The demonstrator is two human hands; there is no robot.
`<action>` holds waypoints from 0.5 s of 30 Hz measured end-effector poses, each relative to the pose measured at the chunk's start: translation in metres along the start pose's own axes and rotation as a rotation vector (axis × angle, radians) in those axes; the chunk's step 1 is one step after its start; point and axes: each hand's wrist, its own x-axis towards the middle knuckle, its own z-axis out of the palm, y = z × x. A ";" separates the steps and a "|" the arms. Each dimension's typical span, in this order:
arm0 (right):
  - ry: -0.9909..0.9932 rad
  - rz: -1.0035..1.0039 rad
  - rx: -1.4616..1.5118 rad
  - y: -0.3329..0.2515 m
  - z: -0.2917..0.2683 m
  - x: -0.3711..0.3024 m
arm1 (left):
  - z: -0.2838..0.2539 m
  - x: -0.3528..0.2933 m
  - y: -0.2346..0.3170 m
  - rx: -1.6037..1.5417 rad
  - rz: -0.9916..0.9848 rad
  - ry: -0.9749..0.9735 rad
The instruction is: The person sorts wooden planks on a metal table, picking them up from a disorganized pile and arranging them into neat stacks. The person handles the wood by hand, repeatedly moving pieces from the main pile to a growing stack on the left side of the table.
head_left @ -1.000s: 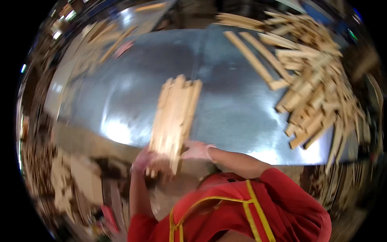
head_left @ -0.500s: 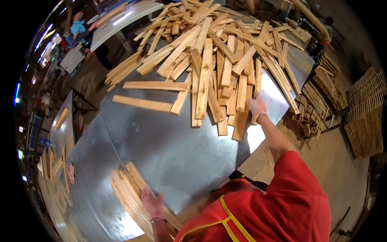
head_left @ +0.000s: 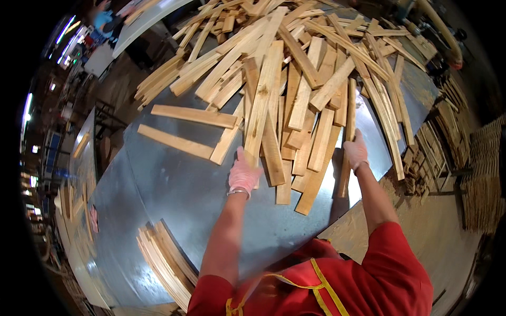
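My left hand (head_left: 245,173), in a thin pale glove with a band at the wrist, is closed on the near end of a long wooden slat (head_left: 265,100) in the middle of the pile. To the right my right hand (head_left: 356,150), also gloved, grips a narrow slat (head_left: 347,131) at the pile's right edge. That slat points toward me and its near end extends past my fingers. The loose pile of wooden slats (head_left: 324,63) covers the far part of a metal table (head_left: 174,184). Two slats (head_left: 176,142) lie crosswise left of my left hand.
A neat stack of slats (head_left: 166,263) lies at the table's near left. Another table with wood pieces (head_left: 87,210) stands further left. On the right, slats (head_left: 477,184) are stacked near the floor. At the far left a person in blue (head_left: 105,21) stands by a pale table (head_left: 150,23).
My left hand has left the near-left stack and reached the slat in the middle of the pile. My right hand has stayed on its slat, which now sticks out nearer to me.
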 end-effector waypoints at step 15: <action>-0.896 0.212 0.749 -0.046 0.101 -0.289 | 0.032 -0.224 -0.303 -1.497 -0.238 -0.320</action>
